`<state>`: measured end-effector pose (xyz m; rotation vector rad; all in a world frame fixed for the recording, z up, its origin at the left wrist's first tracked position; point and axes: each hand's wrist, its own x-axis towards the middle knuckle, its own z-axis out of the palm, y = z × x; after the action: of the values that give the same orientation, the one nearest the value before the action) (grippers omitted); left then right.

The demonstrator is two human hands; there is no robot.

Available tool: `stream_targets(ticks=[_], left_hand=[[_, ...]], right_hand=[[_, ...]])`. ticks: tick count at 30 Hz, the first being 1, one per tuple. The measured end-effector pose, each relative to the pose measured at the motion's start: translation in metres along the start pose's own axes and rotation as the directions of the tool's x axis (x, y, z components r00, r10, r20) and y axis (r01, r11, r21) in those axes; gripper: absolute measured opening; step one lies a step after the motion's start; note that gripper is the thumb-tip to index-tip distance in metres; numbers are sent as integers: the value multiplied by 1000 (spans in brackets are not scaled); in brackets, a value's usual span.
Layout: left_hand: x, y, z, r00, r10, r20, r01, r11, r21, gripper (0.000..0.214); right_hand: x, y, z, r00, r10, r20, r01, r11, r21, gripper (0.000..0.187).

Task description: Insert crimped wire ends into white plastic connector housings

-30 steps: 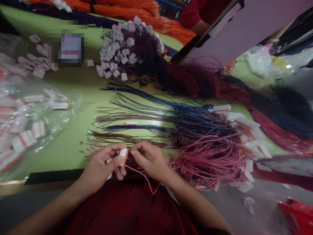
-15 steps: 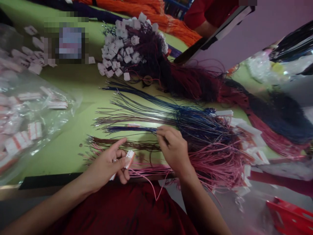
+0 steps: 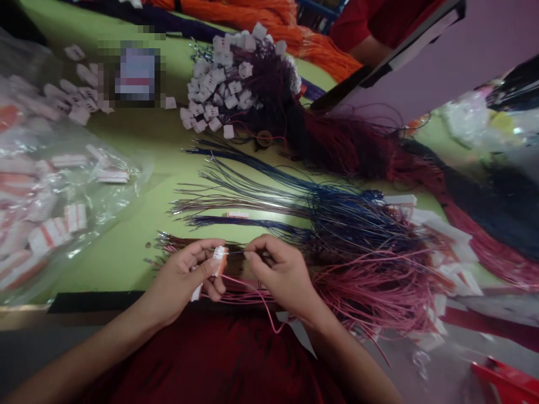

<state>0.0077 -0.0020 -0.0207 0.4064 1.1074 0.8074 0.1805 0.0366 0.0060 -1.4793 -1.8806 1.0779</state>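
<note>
My left hand grips a small white and orange connector between thumb and fingers. Another white piece shows below the palm, partly covered. A pink wire runs from the connector and loops toward me. My right hand pinches a thin dark wire, whose end is at the connector's right side; I cannot tell whether it is inserted. Under and beyond the hands lie bundles of brown wires, dark blue wires and pink wires.
A clear plastic bag of white and orange connectors lies at left. White connectors on dark wires are heaped at the back, near orange wires. Behind the purple panel a co-worker's red sleeve shows. A red crate sits lower right.
My right hand has come away from the dark blue bundle, down and left, bringing a thin wire to the connector. My left hand's fingers have closed in around the connector.
</note>
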Motion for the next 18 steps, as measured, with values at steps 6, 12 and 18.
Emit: stream_targets(ticks=[6, 12, 18], left_hand=[[2, 5, 0, 1000, 1, -13, -2, 999, -48, 43], [-1, 4, -1, 1000, -6, -21, 5, 998, -68, 42], [-1, 3, -1, 1000, -20, -12, 19, 997, -75, 44]], right_hand=[[-3, 5, -1, 985, -172, -7, 168, 972, -163, 10], [-6, 6, 2, 971, -241, -9, 228, 930, -287, 12], [-6, 9, 5, 961, -276, 4, 264, 917, -300, 14]])
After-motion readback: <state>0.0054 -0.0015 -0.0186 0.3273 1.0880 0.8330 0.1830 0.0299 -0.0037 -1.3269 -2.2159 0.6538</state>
